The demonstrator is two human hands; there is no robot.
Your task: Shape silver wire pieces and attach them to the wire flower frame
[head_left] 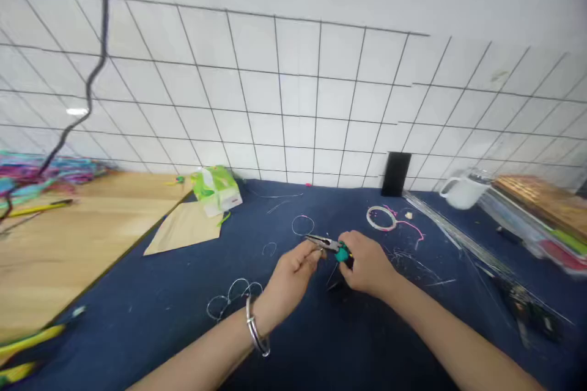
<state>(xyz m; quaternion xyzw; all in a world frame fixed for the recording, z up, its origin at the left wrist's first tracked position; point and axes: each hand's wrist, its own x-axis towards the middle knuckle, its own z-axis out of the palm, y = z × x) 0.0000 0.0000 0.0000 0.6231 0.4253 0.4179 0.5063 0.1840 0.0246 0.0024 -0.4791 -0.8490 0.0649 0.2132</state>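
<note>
My right hand point(367, 263) is wrapped around the green and black handles of needle-nose pliers point(324, 243), whose jaws point left. My left hand point(293, 275) is closed in a pinch right at the jaws, on what looks like a thin wire; the piece is too small to make out fully. Just beyond the jaws lies a thin wire ring point(302, 225) on the dark blue mat. Left of my left wrist rests a wire piece bent into several loops point(228, 299). A small wire curl point(269, 248) lies further up the mat point(183, 293).
A green tissue pack point(216, 188) sits on brown paper point(188, 229) at the left. On the right are a white ring with pink thread point(381, 218), wire scraps point(413, 263), long straight wires point(440, 226), a white mug point(463, 190) and a black block point(396, 173). Yellow-handled tools point(30, 342) lie lower left.
</note>
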